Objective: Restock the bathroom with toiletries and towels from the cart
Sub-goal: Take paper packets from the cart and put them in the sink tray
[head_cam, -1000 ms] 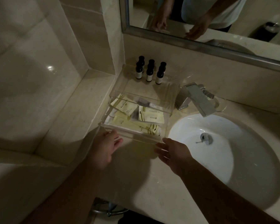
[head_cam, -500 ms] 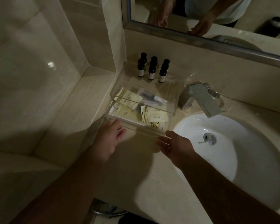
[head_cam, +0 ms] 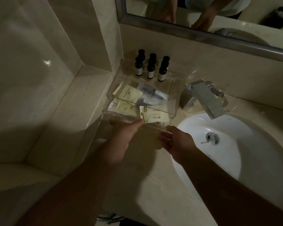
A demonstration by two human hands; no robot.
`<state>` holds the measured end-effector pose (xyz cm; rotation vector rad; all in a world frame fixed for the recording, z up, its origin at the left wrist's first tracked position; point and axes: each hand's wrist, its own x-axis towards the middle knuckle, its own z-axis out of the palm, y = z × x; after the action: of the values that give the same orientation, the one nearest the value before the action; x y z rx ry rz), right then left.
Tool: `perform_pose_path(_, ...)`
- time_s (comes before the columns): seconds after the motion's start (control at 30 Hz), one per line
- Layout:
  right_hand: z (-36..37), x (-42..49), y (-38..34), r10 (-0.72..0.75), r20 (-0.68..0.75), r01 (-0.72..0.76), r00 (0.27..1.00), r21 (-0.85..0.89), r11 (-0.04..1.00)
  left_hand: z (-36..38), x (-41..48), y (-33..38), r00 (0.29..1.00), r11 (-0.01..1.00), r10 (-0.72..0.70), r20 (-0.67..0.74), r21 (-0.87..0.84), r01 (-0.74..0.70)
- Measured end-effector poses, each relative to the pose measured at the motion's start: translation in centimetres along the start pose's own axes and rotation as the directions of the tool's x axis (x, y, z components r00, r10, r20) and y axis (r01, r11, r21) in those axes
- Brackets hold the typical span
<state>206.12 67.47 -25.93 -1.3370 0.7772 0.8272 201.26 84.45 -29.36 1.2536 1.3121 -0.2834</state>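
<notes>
Print on sachets (head_cam: 154,117) illegibly small.

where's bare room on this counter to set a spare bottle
Bare counter lies left of the tray, by the wall, and at the near edge, left of the sink. The tray top right of the bottles is free. The drawer is packed with sachets; the gap to the faucet is tight.

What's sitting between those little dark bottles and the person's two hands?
Seen from the head view: a clear plastic organiser holding pale yellow sachets and a darker wrapped item. The left hand and right hand are at its near edge.
</notes>
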Motion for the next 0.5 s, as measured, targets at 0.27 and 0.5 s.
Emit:
perform_pose_path(0.27,-0.1,0.7,-0.4,0.002,0.034,-0.002,0.999,0.008,1.000,2.0,2.1,0.9,0.991,0.996,-0.050,-0.123,-0.078,0.041)
perform_pose_path(0.5,-0.2,1.3,-0.7,-0.013,0.038,0.011,0.999,0.041,0.999,2.4,2.3,1.7,0.981,0.995,0.068,-0.181,-0.054,-0.079)
